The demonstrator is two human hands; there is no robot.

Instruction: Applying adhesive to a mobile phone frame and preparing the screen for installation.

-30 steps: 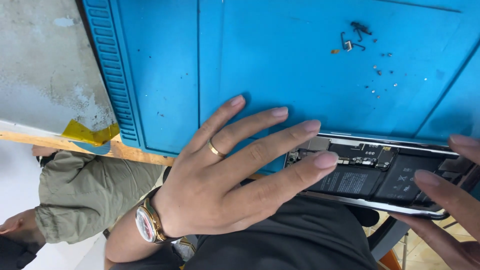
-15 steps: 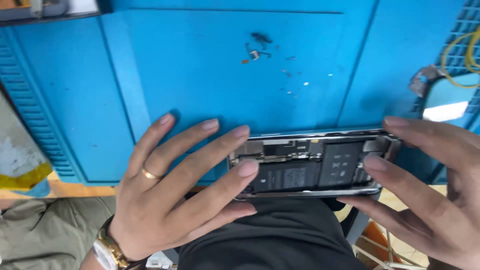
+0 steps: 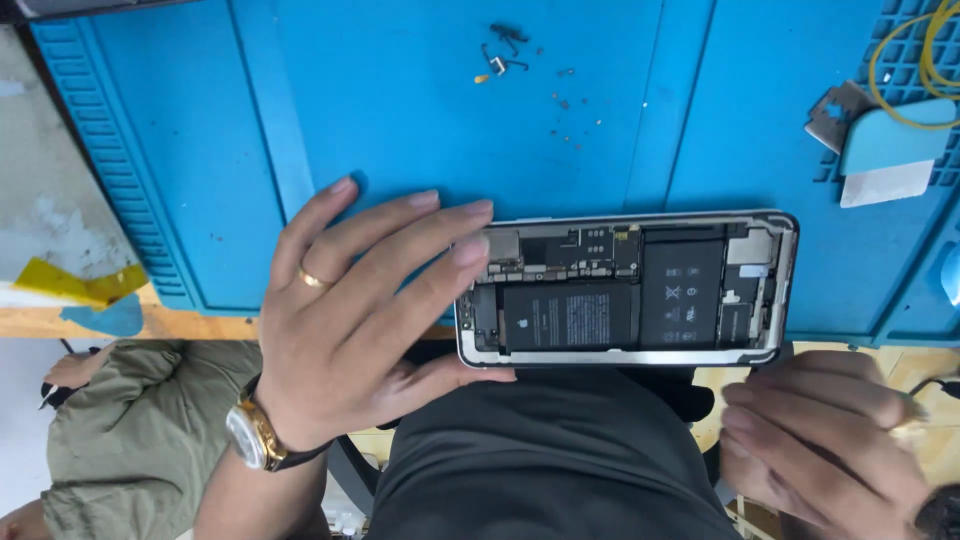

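An opened phone lies flat at the near edge of a blue work mat, its black batteries and circuit board exposed. My left hand, wearing a gold ring and a wristwatch, grips the phone's left end, fingers spread over its top corner and thumb under its near edge. Below the mat's edge, my right hand hovers near my lap with fingers curled; it touches nothing I can see, and motion blurs it.
Small screws and tiny black parts lie scattered at the far middle of the mat. A blue-and-white pry card, a metal piece and a yellow cable sit at the right. Another person in olive clothing is at lower left.
My right hand has let go of the phone's right end and dropped below the table edge. My left hand keeps its hold on the left end. The view has shifted left.
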